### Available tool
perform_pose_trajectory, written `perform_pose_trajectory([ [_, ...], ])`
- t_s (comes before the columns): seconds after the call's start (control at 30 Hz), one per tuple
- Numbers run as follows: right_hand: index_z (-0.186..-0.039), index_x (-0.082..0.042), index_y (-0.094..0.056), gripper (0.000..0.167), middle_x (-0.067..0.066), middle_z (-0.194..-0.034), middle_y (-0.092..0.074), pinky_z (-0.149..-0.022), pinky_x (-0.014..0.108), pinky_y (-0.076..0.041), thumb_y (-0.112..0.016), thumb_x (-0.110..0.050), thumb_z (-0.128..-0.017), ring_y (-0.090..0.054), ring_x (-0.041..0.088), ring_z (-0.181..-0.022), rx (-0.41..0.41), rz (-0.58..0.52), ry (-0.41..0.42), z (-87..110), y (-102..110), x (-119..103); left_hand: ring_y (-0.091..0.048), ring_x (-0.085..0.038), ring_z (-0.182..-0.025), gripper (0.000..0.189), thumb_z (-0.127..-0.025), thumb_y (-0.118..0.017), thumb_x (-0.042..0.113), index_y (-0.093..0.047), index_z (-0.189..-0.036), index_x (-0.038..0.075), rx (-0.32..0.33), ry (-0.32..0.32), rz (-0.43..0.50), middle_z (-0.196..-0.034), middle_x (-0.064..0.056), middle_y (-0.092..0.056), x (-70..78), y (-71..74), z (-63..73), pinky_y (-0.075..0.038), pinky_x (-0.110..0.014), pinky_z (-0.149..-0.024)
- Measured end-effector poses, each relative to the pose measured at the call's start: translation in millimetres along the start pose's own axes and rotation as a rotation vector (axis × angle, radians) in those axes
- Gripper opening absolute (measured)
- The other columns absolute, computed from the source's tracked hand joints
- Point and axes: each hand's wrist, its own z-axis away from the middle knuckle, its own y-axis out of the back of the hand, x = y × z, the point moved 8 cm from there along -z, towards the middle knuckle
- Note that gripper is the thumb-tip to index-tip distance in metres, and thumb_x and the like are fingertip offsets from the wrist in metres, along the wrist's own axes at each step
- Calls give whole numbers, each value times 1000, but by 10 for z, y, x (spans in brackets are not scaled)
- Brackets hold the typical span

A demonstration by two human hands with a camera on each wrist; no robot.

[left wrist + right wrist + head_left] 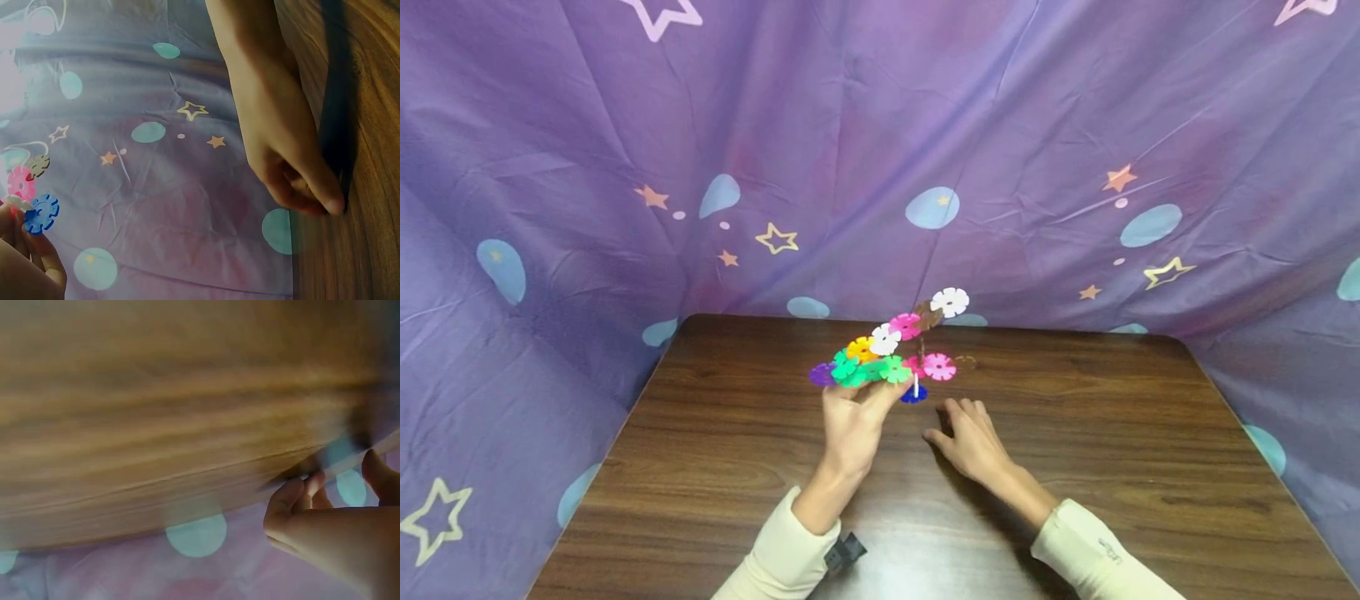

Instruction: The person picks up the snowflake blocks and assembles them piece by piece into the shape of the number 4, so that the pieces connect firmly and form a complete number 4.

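My left hand (852, 427) holds up a joined cluster of notched, flower-shaped plastic building discs (886, 339) over the table. Purple, green, orange, white, pink and brown discs make a slanting chain, with a white disc (951, 302) at its upper right end. A dark blue disc (914, 395) hangs lowest, by the left fingertips. From the left wrist, the blue disc (42, 214) shows beside white and pink ones above the pinching fingers. Right of the cluster, my right hand (973, 443) rests low at the tabletop, holding nothing, its fingers loosely bent.
The dark wooden table (700, 467) spreads under both hands. A purple curtain (850, 125) printed with stars and blue spots hangs behind it and along both sides. Strapped by the left cuff is a small black device (846, 552).
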Motion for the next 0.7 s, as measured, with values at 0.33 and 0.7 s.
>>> perform_pose_trajectory([
  [0.33,-130,0,-65,57,23,-127,-60,-97,54,-46,-85,-25,-83,-53,40,-108,47,-107,44,-353,-165,-99,-73,-10,-90,25,-81,-74,-13,-66,-103,-23,7,-14,5,-92,11,-77,19,29,-33,-62,-28,-88],
  [0.7,-123,-1,-70,50,24,-122,-71,-115,62,-38,-87,-14,-79,-58,46,-125,75,-230,122,-756,-293,-141,-73,-7,-91,28,-79,-76,-12,-67,-104,-21,14,-45,5,-96,6,-77,65,58,-82,-62,-28,-88],
])
